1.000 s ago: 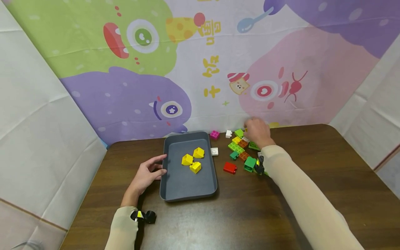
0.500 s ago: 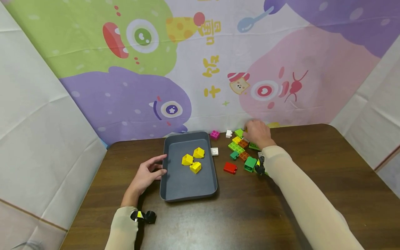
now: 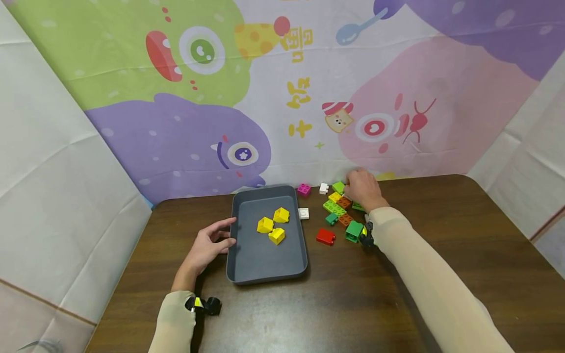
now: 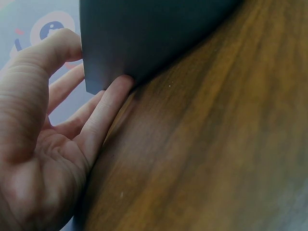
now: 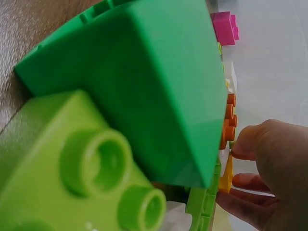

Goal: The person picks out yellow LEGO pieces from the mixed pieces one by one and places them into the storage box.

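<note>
My left hand (image 3: 206, 247) touches the left side of a dark grey tray (image 3: 265, 267), thumb and index fingertip at its rim. In the left wrist view, the little finger of the left hand (image 4: 48, 144) lies against the tray's outer wall (image 4: 139, 38). Three yellow toy bricks (image 3: 276, 236) lie inside the tray. At the back of a loose brick pile, my right hand (image 3: 364, 187) reaches down. In the right wrist view, the right hand (image 5: 274, 163) pinches a yellow brick (image 5: 226, 178), partly hidden by nearer bricks.
Right of the tray lie a red brick (image 3: 325, 237), a large green brick (image 3: 353, 231), a lime brick (image 3: 334, 207), a white brick (image 3: 303, 214) and a magenta brick (image 3: 303, 189). A printed cloth (image 3: 282, 157) hangs along the brown table's (image 3: 344, 304) back edge.
My right hand has dipped very slightly among the bricks at the back. The left hand, the tray and the bricks inside it stay in place.
</note>
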{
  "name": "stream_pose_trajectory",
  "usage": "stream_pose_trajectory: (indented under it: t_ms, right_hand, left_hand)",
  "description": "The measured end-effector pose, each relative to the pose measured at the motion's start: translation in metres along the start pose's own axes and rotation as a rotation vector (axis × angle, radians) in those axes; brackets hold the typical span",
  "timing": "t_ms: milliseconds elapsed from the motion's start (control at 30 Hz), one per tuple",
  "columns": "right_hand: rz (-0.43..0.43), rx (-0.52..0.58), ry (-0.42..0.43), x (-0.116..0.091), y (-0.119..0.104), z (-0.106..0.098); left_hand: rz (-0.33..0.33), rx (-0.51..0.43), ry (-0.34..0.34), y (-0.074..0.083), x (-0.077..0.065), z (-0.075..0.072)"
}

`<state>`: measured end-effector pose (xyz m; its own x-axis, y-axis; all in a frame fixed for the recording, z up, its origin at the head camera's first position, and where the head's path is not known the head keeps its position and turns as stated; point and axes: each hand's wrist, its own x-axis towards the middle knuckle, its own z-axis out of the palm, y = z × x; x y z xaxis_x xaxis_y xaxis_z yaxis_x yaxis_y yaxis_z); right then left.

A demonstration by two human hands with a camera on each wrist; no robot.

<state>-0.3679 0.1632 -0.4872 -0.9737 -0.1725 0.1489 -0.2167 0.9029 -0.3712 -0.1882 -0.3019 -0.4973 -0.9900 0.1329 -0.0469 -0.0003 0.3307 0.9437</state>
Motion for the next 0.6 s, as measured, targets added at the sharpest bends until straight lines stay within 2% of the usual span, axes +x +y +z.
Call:
stream_pose_trajectory:
  t_ms: [133,267,367,500,600]
  right_hand:
    - [-0.035,0.011,0.03,0.019,0.028,0.026]
    - [-0.007,0.013,-0.03,0.005,0.01,0.004]
    - [0.016,0.018,-0.037,0.002,0.007,0.002]
    - [0.005,0.014,-0.009,0.021,0.036,0.03]
    - [0.008,0.007,-0.013,0.024,0.039,0.033]
  left_hand:
    - [0.0,0.002,-0.002,0.0,0.0,0.0]
    - [-0.003,0.001,-0.004,0.0,0.001,0.0]
    - [-0.003,0.002,-0.003,0.0,0.001,0.0]
    - [0.003,-0.001,-0.001,0.0,0.001,0.0]
    - [0.007,-0.009,-0.002,-0.001,0.001,0.0]
